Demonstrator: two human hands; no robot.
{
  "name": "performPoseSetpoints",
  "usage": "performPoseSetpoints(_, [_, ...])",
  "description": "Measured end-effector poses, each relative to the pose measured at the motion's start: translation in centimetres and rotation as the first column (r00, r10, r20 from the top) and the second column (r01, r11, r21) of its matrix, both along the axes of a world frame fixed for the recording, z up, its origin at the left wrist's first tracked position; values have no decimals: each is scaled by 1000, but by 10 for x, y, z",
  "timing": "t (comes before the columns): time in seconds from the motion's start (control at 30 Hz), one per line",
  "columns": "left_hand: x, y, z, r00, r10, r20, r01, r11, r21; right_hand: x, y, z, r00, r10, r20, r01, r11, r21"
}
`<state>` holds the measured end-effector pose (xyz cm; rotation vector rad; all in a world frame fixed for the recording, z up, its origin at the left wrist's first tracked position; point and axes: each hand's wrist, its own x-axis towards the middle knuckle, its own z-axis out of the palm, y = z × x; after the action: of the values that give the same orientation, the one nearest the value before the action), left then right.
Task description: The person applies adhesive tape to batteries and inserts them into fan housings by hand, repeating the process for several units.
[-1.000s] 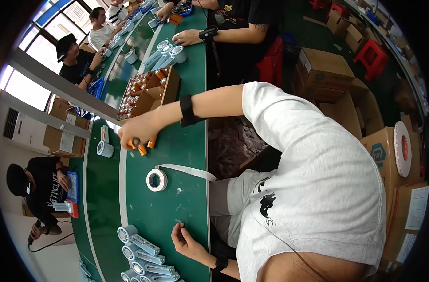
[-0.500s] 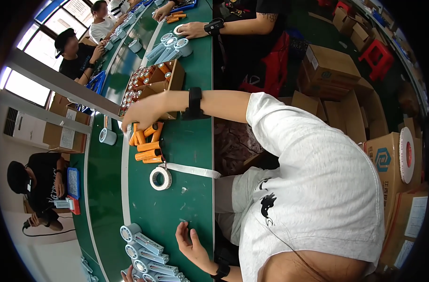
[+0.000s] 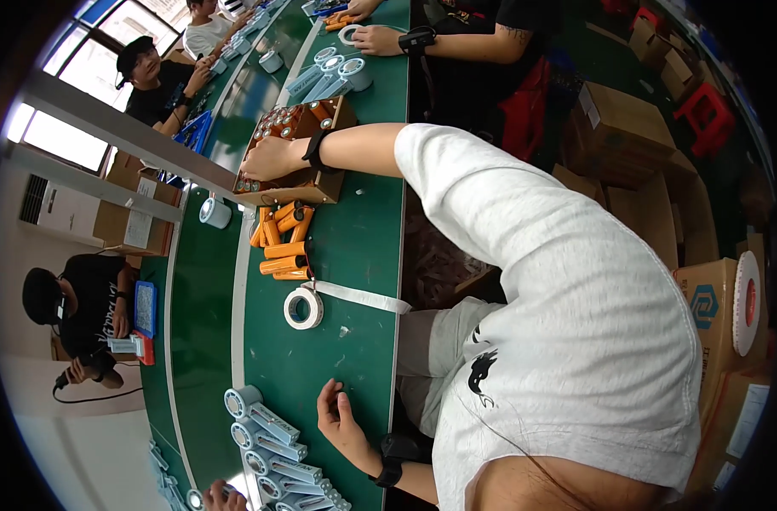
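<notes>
My right hand reaches into an open cardboard box of upright cylindrical battery cells. Its fingertips are hidden there, so what they touch does not show. Just below the box in the picture lies a loose pile of orange battery cells. Near them a roll of white tape lies flat, and a pulled-out white strip runs to the table edge. My left hand rests low over the green table, open, thumb and fingers apart with nothing between them. Beside it several light-blue handheld fans lie in a row.
More fans lie beyond the box, near a co-worker's hand at another tape roll. A metal post slants across the left. Another person's hand shows at the bottom edge. Cardboard boxes stand on the floor at right.
My right hand has moved from above the orange cells up and into the box. My left hand stays nearly in place. The whole view has shifted slightly.
</notes>
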<state>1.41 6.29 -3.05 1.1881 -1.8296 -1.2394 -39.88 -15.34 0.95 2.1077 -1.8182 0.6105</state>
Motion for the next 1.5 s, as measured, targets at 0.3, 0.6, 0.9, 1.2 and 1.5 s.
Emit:
performPoseSetpoints(0.3, [-1,-66,159,740,-262,619,487,844,-225,-10,-9,78,671,285,685,-44,937,-347])
performPoseSetpoints(0.6, [-17,-73,83,366,190,911,862,301,-409,30,100,95,-22,-25,999,-471,882,11])
performPoseSetpoints(0.9, [-61,-11,29,931,-66,359,175,943,-282,68,111,-19,944,38,327,-26,999,-41])
performPoseSetpoints(1.2, [-125,-82,22,669,156,727,348,798,-492,78,157,-1,981,-133,143,167,951,-261])
performPoseSetpoints(1.5, [-56,-9,49,844,102,527,253,790,-558,82,190,-19,772,-400,494,198,890,410])
